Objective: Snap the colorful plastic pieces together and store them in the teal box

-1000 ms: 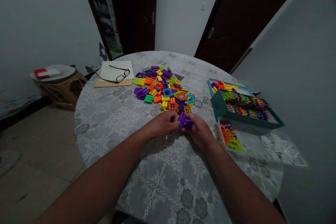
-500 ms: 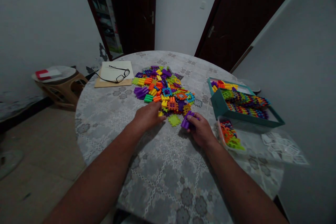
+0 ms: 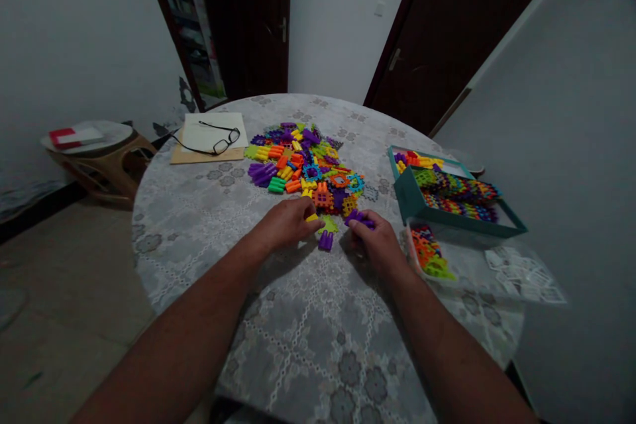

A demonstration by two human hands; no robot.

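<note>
A heap of coloured plastic interlocking blocks (image 3: 308, 165) lies in the middle of the round table (image 3: 199, 212). My left hand (image 3: 288, 222) rests at the heap's near edge with its fingers closed on a yellow block (image 3: 312, 217). My right hand (image 3: 372, 238) is closed on a purple block (image 3: 358, 217). Between the two hands, on the cloth, lie a loose purple block (image 3: 325, 240) and a green piece (image 3: 328, 224).
A teal box (image 3: 412, 199) with assembled blocks stands at the right, a clear tray of orange and green blocks (image 3: 430, 255) in front of it. Glasses (image 3: 218, 142) lie on papers at the far left. A printed sheet (image 3: 521, 268) lies at the right edge. A stool (image 3: 99, 159) stands beside the table.
The hands held one purple block together, then parted. The left hand reached to the heap and took a yellow block. A purple block now lies on the cloth between them.
</note>
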